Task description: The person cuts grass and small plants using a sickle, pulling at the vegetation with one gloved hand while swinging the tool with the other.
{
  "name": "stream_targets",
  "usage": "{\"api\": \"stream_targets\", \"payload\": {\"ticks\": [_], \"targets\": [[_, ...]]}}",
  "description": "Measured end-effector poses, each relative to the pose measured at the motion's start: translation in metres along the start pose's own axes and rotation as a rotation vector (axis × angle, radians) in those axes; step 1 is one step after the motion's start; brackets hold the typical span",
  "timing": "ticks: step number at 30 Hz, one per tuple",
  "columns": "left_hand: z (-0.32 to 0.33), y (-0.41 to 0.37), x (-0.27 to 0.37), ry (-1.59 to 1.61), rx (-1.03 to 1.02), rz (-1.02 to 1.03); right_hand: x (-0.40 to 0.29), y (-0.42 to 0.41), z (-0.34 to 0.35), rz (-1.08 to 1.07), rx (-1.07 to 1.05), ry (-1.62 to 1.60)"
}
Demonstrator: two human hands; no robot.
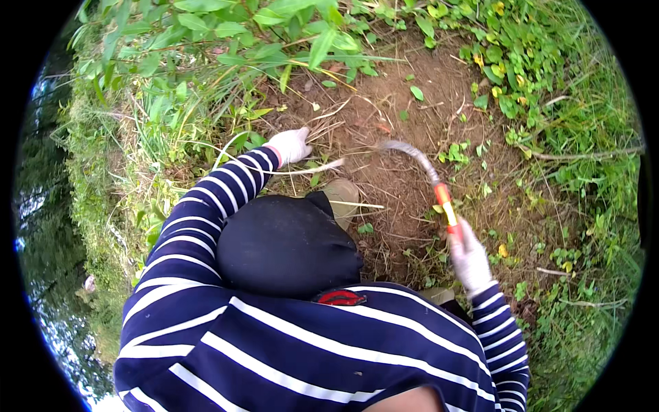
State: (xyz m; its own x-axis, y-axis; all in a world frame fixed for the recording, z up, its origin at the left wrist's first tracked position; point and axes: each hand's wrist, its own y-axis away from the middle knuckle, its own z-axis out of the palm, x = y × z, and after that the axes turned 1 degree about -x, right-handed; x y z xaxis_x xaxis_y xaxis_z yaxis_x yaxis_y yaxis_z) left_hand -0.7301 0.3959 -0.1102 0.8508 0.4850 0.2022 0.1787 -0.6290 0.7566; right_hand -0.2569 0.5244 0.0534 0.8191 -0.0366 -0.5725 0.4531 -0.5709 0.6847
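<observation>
My right hand [470, 257], in a pale glove, grips the red and yellow handle of a sickle [412, 152]. Its curved metal blade points left over bare brown soil and is slightly blurred. My left hand [290, 146], also in a pale glove, is low at the edge of the weeds. Its fingers are curled beside dry grass stems [325, 129]; whether they hold any is hidden. One long pale stalk [309, 170] crosses by the left wrist. The sickle's tip and my left hand are well apart.
Leafy green plants [257, 31] stand at the upper left. Low creeping weeds [497, 67] and grass cover the right side, where a thin twig [587, 154] lies. My bent knee in dark trousers [288, 244] and a tan boot [342, 198] are below the left hand.
</observation>
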Motion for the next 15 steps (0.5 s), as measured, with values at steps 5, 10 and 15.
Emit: {"api": "stream_targets", "payload": {"ticks": [5,10,15], "targets": [[0.007,0.029,0.059,0.039,-0.268,0.191,-0.002,-0.021,-0.031,-0.083,0.170,-0.080],[-0.037,0.054,0.072,0.242,0.036,0.087,-0.051,-0.049,0.000,-0.063,0.131,-0.303],[-0.084,0.060,-0.091,-0.414,-0.058,-0.398,-0.046,-0.049,0.003,-0.235,0.178,-0.132]]}}
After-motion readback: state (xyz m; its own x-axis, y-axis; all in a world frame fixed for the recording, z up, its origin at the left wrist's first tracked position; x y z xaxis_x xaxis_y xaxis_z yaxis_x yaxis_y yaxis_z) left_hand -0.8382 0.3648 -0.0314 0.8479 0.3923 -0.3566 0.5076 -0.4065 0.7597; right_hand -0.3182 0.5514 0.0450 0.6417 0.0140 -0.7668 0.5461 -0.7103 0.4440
